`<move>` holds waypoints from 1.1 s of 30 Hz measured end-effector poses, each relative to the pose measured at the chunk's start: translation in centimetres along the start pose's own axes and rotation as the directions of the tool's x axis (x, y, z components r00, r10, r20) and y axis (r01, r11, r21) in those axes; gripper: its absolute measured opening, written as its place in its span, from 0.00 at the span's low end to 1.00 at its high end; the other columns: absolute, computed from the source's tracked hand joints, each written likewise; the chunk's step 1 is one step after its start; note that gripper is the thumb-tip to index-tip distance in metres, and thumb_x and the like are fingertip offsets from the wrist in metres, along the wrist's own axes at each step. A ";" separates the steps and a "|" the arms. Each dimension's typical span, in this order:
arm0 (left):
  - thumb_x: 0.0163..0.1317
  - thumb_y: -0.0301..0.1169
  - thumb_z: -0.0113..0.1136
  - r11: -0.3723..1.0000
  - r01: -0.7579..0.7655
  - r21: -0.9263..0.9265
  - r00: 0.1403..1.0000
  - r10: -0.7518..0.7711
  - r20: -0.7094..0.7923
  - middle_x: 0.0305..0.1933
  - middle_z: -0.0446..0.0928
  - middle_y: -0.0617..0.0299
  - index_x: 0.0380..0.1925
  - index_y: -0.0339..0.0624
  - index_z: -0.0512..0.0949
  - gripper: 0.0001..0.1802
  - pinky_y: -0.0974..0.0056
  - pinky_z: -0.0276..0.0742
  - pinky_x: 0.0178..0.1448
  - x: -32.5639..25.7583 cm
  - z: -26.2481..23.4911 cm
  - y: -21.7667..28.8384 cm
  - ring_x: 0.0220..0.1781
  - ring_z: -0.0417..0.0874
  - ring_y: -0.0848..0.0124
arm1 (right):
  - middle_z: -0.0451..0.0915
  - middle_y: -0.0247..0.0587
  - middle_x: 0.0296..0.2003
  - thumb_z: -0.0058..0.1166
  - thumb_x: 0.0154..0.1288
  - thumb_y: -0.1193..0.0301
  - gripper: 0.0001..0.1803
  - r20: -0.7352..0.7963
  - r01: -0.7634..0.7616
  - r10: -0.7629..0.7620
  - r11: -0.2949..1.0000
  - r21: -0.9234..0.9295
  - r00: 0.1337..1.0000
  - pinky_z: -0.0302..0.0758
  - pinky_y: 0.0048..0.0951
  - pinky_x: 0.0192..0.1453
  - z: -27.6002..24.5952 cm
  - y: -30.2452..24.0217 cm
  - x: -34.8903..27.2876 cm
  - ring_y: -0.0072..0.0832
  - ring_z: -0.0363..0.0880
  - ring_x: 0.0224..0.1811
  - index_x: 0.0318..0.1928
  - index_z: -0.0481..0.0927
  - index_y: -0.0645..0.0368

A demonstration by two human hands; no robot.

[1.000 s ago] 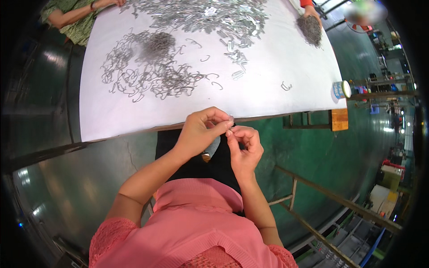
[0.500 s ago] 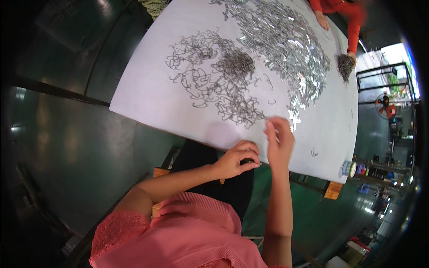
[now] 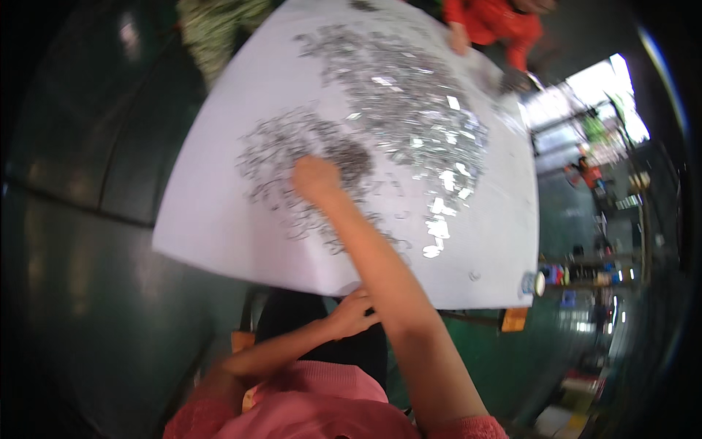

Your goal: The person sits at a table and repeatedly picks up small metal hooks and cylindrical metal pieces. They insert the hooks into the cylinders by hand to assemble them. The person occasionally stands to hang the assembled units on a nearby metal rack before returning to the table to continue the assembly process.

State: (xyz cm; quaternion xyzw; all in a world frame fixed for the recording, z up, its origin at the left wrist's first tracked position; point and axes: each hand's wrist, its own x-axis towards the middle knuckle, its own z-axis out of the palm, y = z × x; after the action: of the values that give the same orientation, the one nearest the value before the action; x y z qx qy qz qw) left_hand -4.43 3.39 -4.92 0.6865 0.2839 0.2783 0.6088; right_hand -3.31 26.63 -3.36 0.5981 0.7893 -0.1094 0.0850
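Wire hooks (image 3: 281, 135) lay in a loose, tangled spread on the near, left part of a white tabletop (image 3: 201, 227), with a denser dark clump (image 3: 354, 158) at the right of the spread. The person's right hand (image 3: 316, 181) was down among the hooks, just left of that clump, its fingers bent inward; blur hid the fingertips, so whether it grasped a hook could not be told. The left hand (image 3: 352, 314) was at the near edge of the table, above dark trousers (image 3: 292, 318) and close beside the right forearm, fingers curled; what it held, if anything, could not be made out. Beyond the hooks and to their right spread shiny flat metal pieces (image 3: 409, 110). A small tub (image 3: 529, 284) stood at the right edge, and a co-worker's red sleeve (image 3: 520, 51) showed at the far side.
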 end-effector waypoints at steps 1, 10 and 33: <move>0.54 0.26 0.64 0.999 0.040 0.010 0.999 -0.040 0.001 0.54 0.74 0.48 0.46 0.40 0.78 0.18 0.54 0.66 0.63 -0.1 -0.1 -0.3 0.60 0.70 0.50 | 0.82 0.45 0.39 0.55 0.54 0.69 0.11 -0.024 0.028 -0.027 1.000 0.015 0.999 0.80 0.39 0.41 -1.4 -1.3 -1.0 0.40 0.83 0.41 0.35 0.82 0.62; 0.51 0.25 0.65 0.976 -0.212 0.044 0.961 0.217 -0.173 0.42 0.78 0.51 0.37 0.37 0.80 0.12 0.59 0.75 0.49 0.8 0.8 -1.2 0.45 0.79 0.55 | 0.80 0.45 0.31 0.54 0.52 0.78 0.08 -0.432 0.183 -0.095 0.969 0.165 0.897 0.79 0.39 0.36 -2.3 1.6 -5.9 0.41 0.82 0.35 0.35 0.74 0.63; 0.54 0.20 0.64 0.986 -0.157 -0.054 0.957 0.139 -0.255 0.44 0.77 0.57 0.34 0.36 0.79 0.07 0.67 0.74 0.53 1.1 3.6 2.2 0.48 0.80 0.67 | 0.81 0.40 0.30 0.62 0.58 0.79 0.11 -0.028 0.338 0.761 -0.254 0.906 0.648 0.75 0.18 0.32 1.7 5.9 -36.9 0.21 0.80 0.28 0.38 0.72 0.62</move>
State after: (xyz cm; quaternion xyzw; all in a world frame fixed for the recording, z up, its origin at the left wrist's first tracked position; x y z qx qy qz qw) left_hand -0.95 1.58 -3.03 0.6425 0.2958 0.4177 0.5703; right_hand 12.36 -6.45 4.34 0.5685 0.2077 -0.4216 -0.6752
